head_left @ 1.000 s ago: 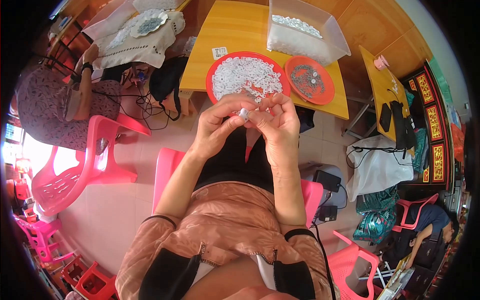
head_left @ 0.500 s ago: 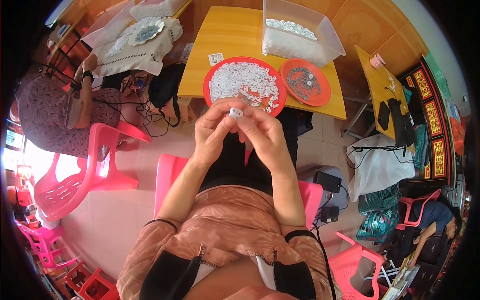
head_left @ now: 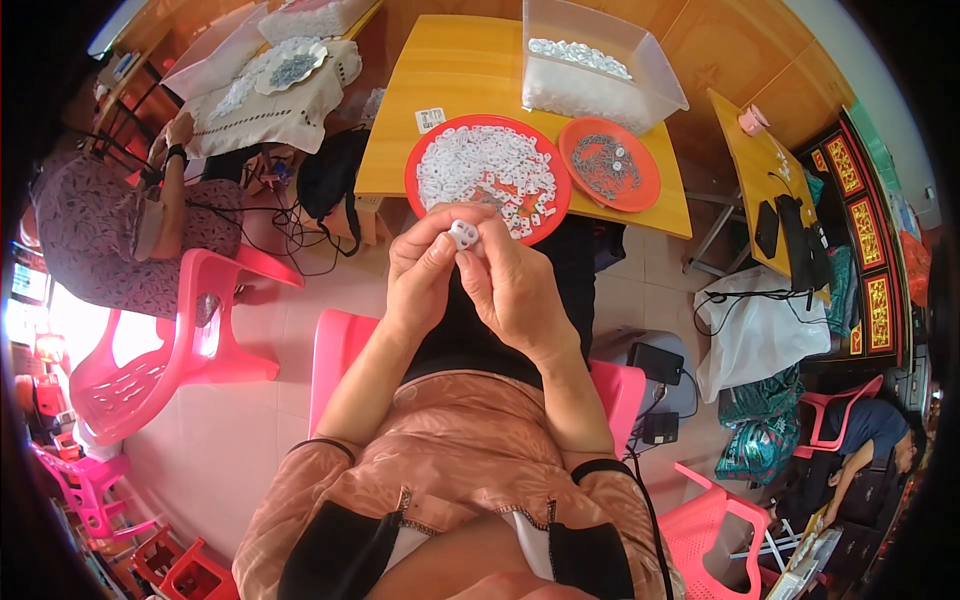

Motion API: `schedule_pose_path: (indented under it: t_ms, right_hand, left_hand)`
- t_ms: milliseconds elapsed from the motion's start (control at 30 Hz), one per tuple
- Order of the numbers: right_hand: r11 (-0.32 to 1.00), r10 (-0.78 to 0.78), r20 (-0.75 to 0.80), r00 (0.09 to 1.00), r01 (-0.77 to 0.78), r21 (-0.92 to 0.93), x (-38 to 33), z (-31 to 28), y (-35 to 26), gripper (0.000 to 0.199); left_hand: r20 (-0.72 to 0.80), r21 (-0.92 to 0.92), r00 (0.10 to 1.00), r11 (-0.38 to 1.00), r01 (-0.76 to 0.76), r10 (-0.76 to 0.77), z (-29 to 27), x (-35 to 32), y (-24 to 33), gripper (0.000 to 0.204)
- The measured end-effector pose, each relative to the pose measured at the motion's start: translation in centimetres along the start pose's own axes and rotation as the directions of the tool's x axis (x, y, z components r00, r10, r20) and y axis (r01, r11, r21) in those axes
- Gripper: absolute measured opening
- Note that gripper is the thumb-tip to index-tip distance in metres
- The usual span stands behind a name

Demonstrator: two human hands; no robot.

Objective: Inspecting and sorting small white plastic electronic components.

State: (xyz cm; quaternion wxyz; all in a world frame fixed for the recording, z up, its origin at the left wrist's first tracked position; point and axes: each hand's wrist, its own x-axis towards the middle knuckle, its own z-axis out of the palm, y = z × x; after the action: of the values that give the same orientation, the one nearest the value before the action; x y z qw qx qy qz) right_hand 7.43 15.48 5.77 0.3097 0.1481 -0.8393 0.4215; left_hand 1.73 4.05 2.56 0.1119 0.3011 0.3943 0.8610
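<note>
A small white plastic piece with dark holes (head_left: 463, 235) is held between my two hands, in front of the table's near edge. My left hand (head_left: 420, 265) pinches it between thumb and fingers. From the other side, the fingers of my right hand (head_left: 512, 285) close on the same piece. Just beyond my hands lies a red round tray (head_left: 411, 170) heaped with white plastic pieces (head_left: 470, 160). To its right, a smaller orange-red plate (head_left: 640, 187) carries small grey metal parts (head_left: 605, 165) and a white piece or two.
A clear plastic bin (head_left: 655, 95) of white pieces stands on the yellow table (head_left: 440, 60). At left, a person (head_left: 120, 220) sits by a cloth-covered table; another person (head_left: 870, 440) bends at far right. Pink chairs (head_left: 190, 330) and cables surround me. A white bag (head_left: 765, 340) lies right.
The white piece has shifted slightly left and turned so its holes show differently. My right hand has moved in closer to my left, its fingers bunched nearer the piece.
</note>
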Motion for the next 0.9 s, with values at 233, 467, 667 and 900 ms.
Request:
schedule_pose_path:
  t_ms: [233,467,667,900]
  right_hand:
    - [0.989,-0.060,-0.107,0.992,0.045,-0.138,-0.1,0.8,0.1,0.019]
    - [0.984,-0.070,-0.126,0.990,0.048,-0.169,-0.6,1.2,0.5,0.027]
    - [0.983,-0.049,-0.136,0.989,0.023,-0.183,-0.8,1.2,0.6,0.029]
    - [0.982,-0.048,-0.157,0.986,0.018,-0.186,-0.8,1.3,0.5,0.028]
  left_hand:
    - [-0.052,-0.123,0.996,0.990,0.063,-0.070,1.0,-0.7,-0.2,0.037]
    - [-0.089,0.003,0.996,1.000,0.029,-0.028,2.0,-0.9,0.1,0.037]
    - [-0.134,0.044,0.990,0.998,0.051,-0.045,2.6,-1.0,0.2,0.036]
    - [-0.173,0.082,0.982,0.992,0.097,-0.081,3.0,-1.3,0.5,0.035]
